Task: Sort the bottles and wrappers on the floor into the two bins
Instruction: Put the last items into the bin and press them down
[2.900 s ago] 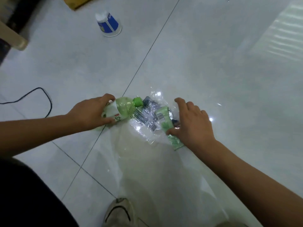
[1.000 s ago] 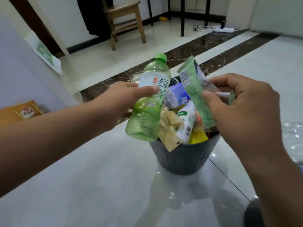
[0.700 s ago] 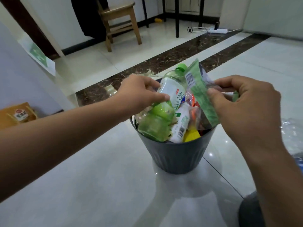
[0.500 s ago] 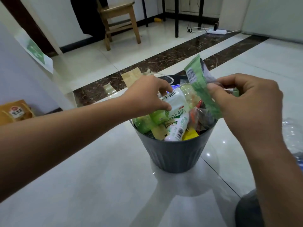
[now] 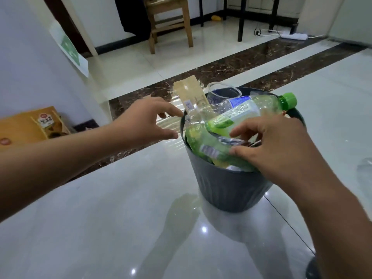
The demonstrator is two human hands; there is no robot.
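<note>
A dark grey bin [image 5: 227, 188] stands on the glossy floor, heaped with bottles and wrappers. A green-capped bottle [image 5: 247, 111] lies on its side on top of the heap, cap pointing right. My left hand [image 5: 147, 121] hovers just left of the rim with fingers spread and nothing in it. My right hand [image 5: 277, 143] is over the near side of the bin, thumb and fingers pinched on a green wrapper [image 5: 211, 150] that lies down into the bin. A brown wrapper [image 5: 190, 95] and a clear cup [image 5: 223, 91] stick up at the back.
A wall runs along the left with an orange box [image 5: 26, 125] at its foot. A wooden chair [image 5: 169, 21] and a power strip [image 5: 293, 35] are beyond the dark marble strip. Clear plastic [image 5: 365, 164] lies at the right edge; a dark object [image 5: 313, 268] sits bottom right.
My left hand laid the green bottle on the heap, let go and drew back to the left. My right hand lowered the green wrapper from above the bin down into it.
</note>
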